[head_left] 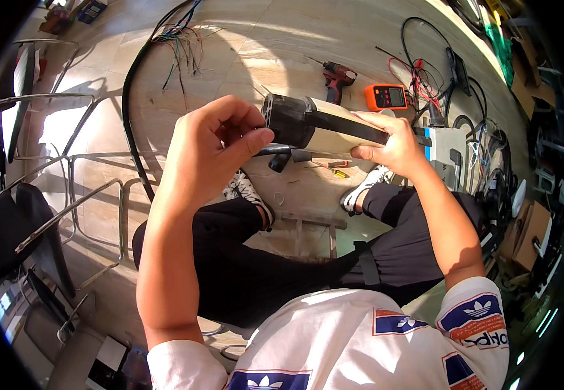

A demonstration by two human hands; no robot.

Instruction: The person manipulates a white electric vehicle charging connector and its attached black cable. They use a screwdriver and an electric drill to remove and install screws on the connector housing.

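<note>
The round black plastic end (pixel 288 122) is on the cream plastic tube (pixel 334 112) the right hand (pixel 394 140) grips, I can't tell if the left hand (pixel 205 140) pinches anything, and thin coloured wires (pixel 174 36) lie loose.

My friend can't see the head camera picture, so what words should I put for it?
A person's right hand grips a cream-and-black device above the floor, the left hand at its black end. Beyond lie a power drill and an orange meter.
</note>
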